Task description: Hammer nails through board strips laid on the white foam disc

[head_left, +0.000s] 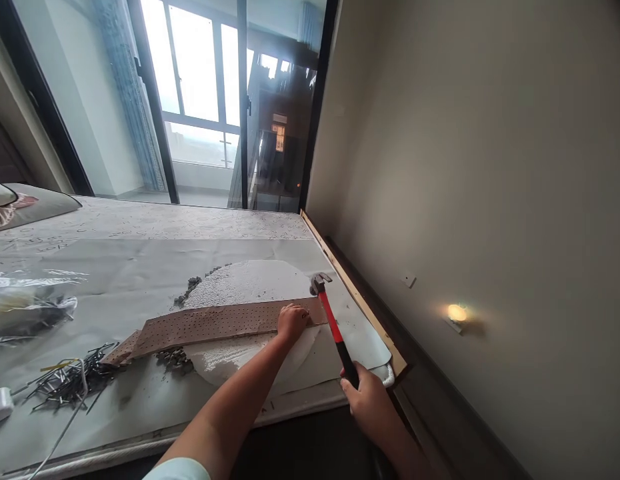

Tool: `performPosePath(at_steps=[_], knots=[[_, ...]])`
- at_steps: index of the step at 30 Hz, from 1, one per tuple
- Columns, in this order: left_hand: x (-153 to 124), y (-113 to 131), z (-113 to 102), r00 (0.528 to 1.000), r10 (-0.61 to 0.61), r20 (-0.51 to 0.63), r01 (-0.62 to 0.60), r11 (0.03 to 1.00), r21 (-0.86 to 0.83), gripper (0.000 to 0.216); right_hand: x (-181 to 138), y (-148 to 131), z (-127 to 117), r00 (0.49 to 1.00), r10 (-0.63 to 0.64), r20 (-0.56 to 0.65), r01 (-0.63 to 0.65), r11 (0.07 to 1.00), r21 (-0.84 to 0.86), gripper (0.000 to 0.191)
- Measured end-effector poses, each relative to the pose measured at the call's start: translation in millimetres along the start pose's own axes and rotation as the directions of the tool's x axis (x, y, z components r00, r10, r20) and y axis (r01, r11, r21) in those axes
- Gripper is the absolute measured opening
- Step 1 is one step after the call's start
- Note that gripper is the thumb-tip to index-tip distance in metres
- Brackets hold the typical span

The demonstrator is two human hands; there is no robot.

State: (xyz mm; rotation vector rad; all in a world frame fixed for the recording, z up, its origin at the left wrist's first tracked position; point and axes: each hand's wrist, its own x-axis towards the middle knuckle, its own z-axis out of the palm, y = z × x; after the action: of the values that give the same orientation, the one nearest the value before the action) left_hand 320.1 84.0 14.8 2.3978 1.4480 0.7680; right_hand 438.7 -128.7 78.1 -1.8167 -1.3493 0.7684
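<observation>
My right hand [364,397] grips the black end of a claw hammer [331,319] with a red and black handle. The hammer's head is raised near the right end of a long brown board [210,322] dotted with small holes. On that board rests my left hand [292,321], its fingers curled closed; whatever they pinch is too small to make out. Beneath the board lies a white, rough-surfaced round sheet [260,277]. Small dark bits [193,288] cluster along its left edge.
Left of the board is a heap of nails [75,381] with a pale cable [63,430] across it. A clear plastic bag [30,310] lies farther left. A grey sheet [135,267] covers the surface, bordered by a wooden rail [355,290] beside the wall, which has a small lit lamp [457,313].
</observation>
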Motion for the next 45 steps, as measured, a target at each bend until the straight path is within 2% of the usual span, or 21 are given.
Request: performPosePath(at_steps=[6,9,11,14,17,20,22,24,26,28,30,32,34,35,37,39,41,45], knots=[[1,-2,-2,1.000,0.008,0.013,-0.008,1.000,-0.029,0.020,8,9,12,0.996,0.084,0.022,-0.084,0.996,-0.015,0.008],[1,-4,-4,1.000,0.010,-0.005,-0.010,0.993,-0.118,0.019,7,8,10,0.996,0.086,0.024,-0.085,0.995,-0.049,0.012],[1,-4,-7,0.998,-0.031,-0.061,0.017,0.976,-0.215,0.019,4,2,5,0.998,0.055,0.025,-0.054,0.997,-0.061,0.017],[1,-4,-11,0.978,-0.159,-0.133,0.100,0.925,-0.366,0.021,4,0,5,1.000,0.000,0.024,0.002,0.999,-0.052,0.019],[3,-7,-12,0.959,-0.256,-0.120,0.173,0.867,-0.467,0.023,7,13,19,0.996,0.084,0.043,-0.080,0.994,-0.079,0.014],[7,-9,-11,0.955,-0.280,-0.096,0.199,0.847,-0.493,0.023,10,33,35,0.990,0.141,0.026,-0.140,0.989,-0.047,0.012],[4,-4,-14,0.967,-0.235,-0.101,0.159,0.863,-0.479,0.022,9,44,41,0.994,0.106,-0.009,-0.106,0.993,0.056,0.014],[-8,2,-22,0.981,-0.140,-0.132,0.069,0.896,-0.439,0.019,4,50,44,0.994,0.108,-0.026,-0.102,0.980,0.172,0.020],[-33,7,-35,0.988,-0.014,-0.153,-0.045,0.926,-0.375,0.017,-2,55,45,0.990,0.139,-0.004,-0.132,0.951,0.279,0.026],[-70,3,-52,0.987,0.112,-0.114,-0.144,0.935,-0.324,0.017,-6,59,47,0.985,0.167,0.046,-0.172,0.910,0.378,0.029],[-114,-13,-75,0.985,0.169,-0.040,-0.173,0.946,-0.273,0.017,-9,65,50,0.977,0.190,0.100,-0.215,0.853,0.475,0.031],[-160,-44,-103,0.993,0.115,0.041,-0.105,0.977,-0.188,0.016,-10,70,52,0.970,0.200,0.140,-0.244,0.806,0.539,0.033],[-202,-87,-133,0.995,-0.094,0.038,0.097,0.992,-0.076,0.019,-11,74,53,0.966,0.206,0.155,-0.258,0.786,0.562,0.034],[-220,-111,-148,0.980,-0.198,0.035,0.199,0.980,-0.017,0.020,-11,76,53,0.966,0.207,0.155,-0.259,0.786,0.561,0.035],[-248,-157,-173,0.914,-0.406,-0.014,0.403,0.904,0.140,0.020,-12,78,52,0.967,0.204,0.154,-0.256,0.794,0.552,0.035],[-266,-196,-191,0.836,-0.548,-0.022,0.531,0.797,0.289,0.023,-13,80,51,0.969,0.190,0.157,-0.245,0.802,0.545,0.035],[-274,-222,-201,0.772,-0.634,-0.051,0.596,0.693,0.405,0.027,-14,81,51,0.971,0.172,0.165,-0.235,0.803,0.548,0.034],[-272,-245,-207,0.681,-0.730,-0.064,0.642,0.552,0.532,0.029,-15,79,55,0.971,0.175,0.166,-0.239,0.795,0.558,0.033]])
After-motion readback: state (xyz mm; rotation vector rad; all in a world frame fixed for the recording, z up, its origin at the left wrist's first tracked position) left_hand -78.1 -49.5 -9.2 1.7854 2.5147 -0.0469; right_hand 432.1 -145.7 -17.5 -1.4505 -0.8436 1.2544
